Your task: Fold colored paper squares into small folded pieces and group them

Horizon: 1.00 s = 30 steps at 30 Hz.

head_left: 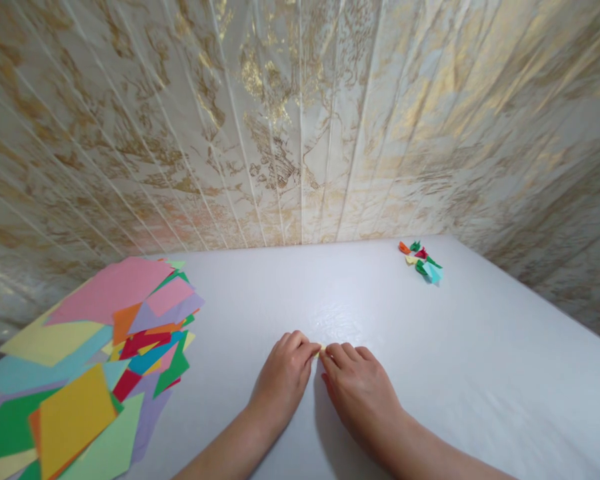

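Observation:
My left hand and my right hand rest side by side on the white table, knuckles up and fingers curled. Their fingertips meet on a small piece of pale yellow paper, of which only a sliver shows between them. Both hands pinch or press it against the tabletop. The rest of the paper is hidden under the fingers.
A loose heap of coloured paper squares covers the table's left side, reaching the near edge. A small cluster of folded coloured paper pieces lies at the far right by the marbled wall. The wall closes the far side.

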{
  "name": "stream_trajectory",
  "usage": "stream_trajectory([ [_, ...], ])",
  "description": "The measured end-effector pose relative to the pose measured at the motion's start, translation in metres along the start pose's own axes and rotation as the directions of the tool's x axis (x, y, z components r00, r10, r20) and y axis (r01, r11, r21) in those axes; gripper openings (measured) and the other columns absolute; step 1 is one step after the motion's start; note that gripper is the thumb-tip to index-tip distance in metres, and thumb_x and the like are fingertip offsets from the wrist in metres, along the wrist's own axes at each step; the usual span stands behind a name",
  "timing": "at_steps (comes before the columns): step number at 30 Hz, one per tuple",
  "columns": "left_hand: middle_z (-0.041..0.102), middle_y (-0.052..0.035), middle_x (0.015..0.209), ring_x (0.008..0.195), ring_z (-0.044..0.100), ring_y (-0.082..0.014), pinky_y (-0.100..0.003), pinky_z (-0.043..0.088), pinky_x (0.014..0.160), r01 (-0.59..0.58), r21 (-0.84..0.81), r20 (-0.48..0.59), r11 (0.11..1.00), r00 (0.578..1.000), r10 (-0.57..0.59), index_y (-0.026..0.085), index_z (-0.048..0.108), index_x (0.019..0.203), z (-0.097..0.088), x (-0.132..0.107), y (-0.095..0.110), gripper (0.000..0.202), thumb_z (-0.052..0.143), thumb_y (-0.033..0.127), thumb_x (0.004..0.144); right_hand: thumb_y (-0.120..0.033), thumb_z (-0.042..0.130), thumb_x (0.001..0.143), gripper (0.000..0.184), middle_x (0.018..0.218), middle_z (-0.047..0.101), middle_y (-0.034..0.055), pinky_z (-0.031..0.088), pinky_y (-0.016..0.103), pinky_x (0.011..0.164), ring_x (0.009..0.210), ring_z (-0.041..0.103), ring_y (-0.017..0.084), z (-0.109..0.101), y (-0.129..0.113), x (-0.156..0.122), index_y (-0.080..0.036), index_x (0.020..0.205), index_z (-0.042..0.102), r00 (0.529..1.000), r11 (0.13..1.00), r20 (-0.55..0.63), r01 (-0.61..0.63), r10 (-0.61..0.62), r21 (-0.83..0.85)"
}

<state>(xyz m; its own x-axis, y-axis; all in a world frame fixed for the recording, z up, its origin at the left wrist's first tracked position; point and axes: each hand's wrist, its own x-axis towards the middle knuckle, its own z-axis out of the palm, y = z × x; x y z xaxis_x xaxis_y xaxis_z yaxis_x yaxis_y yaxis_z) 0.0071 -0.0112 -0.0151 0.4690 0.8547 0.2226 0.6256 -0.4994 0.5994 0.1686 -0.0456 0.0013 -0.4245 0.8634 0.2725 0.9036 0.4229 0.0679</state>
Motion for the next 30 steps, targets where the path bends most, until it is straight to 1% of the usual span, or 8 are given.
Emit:
stream_trajectory([
  [4, 0.062, -0.0035, 0.093, 0.091, 0.055, -0.0205, -0.035, 0.047, 0.084, 0.003, -0.004, 0.005, 1.0, 1.0, -0.002, 0.024, 0.069, 0.104, 0.0, 0.001, 0.0, 0.03, 0.047, 0.006, 0.091, -0.008, 0.063, 0.08, 0.018, 0.081, 0.063, 0.0055, 0.039, 0.038, 0.065, 0.074, 0.056, 0.023, 0.006, -0.007, -0.005, -0.017, 0.095, 0.065, 1.0, 0.999, -0.01, 0.015, -0.015, -0.05],
  [7, 0.063, -0.0036, 0.093, 0.091, 0.056, -0.0207, -0.035, 0.047, 0.084, 0.011, -0.026, 0.003, 1.0, 1.0, -0.011, 0.023, 0.069, 0.103, 0.0, 0.002, -0.001, 0.028, 0.049, 0.008, 0.091, -0.011, 0.063, 0.08, 0.031, 0.087, 0.064, 0.009, 0.041, 0.041, 0.068, 0.076, 0.055, 0.025, 0.008, -0.015, -0.008, -0.014, 0.111, 0.062, 0.999, 0.996, 0.0, 0.034, -0.034, -0.081],
  [9, 0.064, -0.004, 0.093, 0.091, 0.056, -0.0209, -0.035, 0.047, 0.084, 0.023, -0.042, 0.008, 0.999, 1.0, -0.023, 0.023, 0.069, 0.102, 0.0, 0.002, -0.001, 0.027, 0.049, 0.009, 0.091, -0.015, 0.066, 0.079, 0.038, 0.091, 0.064, 0.0108, 0.042, 0.042, 0.068, 0.077, 0.056, 0.027, 0.009, -0.019, -0.008, -0.012, 0.117, 0.06, 0.999, 0.995, 0.005, 0.037, -0.036, -0.091],
  [13, 0.064, -0.0049, 0.094, 0.093, 0.056, -0.0215, -0.036, 0.047, 0.085, 0.041, -0.059, 0.022, 0.997, 0.999, -0.039, 0.022, 0.07, 0.101, -0.001, 0.002, -0.002, 0.028, 0.048, 0.008, 0.09, -0.023, 0.072, 0.079, 0.042, 0.091, 0.066, 0.0125, 0.042, 0.04, 0.066, 0.077, 0.057, 0.027, 0.006, -0.024, -0.006, -0.01, 0.117, 0.061, 1.0, 0.996, -0.004, 0.025, -0.026, -0.088],
  [16, 0.064, -0.0055, 0.094, 0.093, 0.056, -0.0218, -0.037, 0.048, 0.086, 0.041, -0.063, 0.016, 0.997, 0.999, -0.04, 0.022, 0.07, 0.101, 0.0, 0.002, -0.002, 0.029, 0.047, 0.009, 0.09, -0.028, 0.075, 0.078, 0.042, 0.09, 0.067, 0.0113, 0.043, 0.039, 0.065, 0.076, 0.057, 0.026, 0.003, -0.022, -0.004, -0.011, 0.115, 0.063, 0.999, 0.998, -0.017, 0.027, -0.028, -0.061],
  [22, 0.064, -0.0048, 0.093, 0.091, 0.057, -0.0213, -0.037, 0.049, 0.085, 0.017, -0.028, -0.014, 0.999, 1.0, -0.017, 0.023, 0.07, 0.101, -0.001, 0.001, 0.001, 0.036, 0.044, 0.003, 0.085, -0.022, 0.075, 0.078, 0.03, 0.087, 0.066, 0.0088, 0.044, 0.039, 0.065, 0.075, 0.057, 0.023, 0.003, -0.016, -0.006, -0.012, 0.105, 0.067, 1.0, 0.998, 0.017, 0.01, -0.009, -0.056],
  [27, 0.063, -0.0047, 0.093, 0.091, 0.058, -0.0219, -0.036, 0.048, 0.082, 0.014, -0.012, -0.034, 1.0, 0.999, -0.014, 0.023, 0.068, 0.099, 0.0, 0.0, 0.002, 0.022, 0.052, 0.012, 0.088, -0.019, 0.075, 0.075, 0.017, 0.082, 0.065, 0.0082, 0.044, 0.037, 0.064, 0.076, 0.057, 0.024, 0.004, -0.012, -0.005, -0.016, 0.091, 0.068, 0.994, 0.996, 0.07, -0.079, 0.083, -0.047],
  [30, 0.062, -0.0044, 0.096, 0.093, 0.057, -0.0223, -0.037, 0.047, 0.083, 0.016, 0.006, -0.022, 1.0, 1.0, -0.016, 0.023, 0.065, 0.098, 0.001, 0.0, 0.003, 0.015, 0.057, 0.016, 0.087, -0.012, 0.07, 0.079, 0.008, 0.082, 0.065, 0.0071, 0.043, 0.034, 0.064, 0.077, 0.058, 0.023, 0.002, -0.004, -0.001, -0.017, 0.085, 0.066, 0.99, 0.993, 0.08, -0.117, 0.118, -0.016],
])
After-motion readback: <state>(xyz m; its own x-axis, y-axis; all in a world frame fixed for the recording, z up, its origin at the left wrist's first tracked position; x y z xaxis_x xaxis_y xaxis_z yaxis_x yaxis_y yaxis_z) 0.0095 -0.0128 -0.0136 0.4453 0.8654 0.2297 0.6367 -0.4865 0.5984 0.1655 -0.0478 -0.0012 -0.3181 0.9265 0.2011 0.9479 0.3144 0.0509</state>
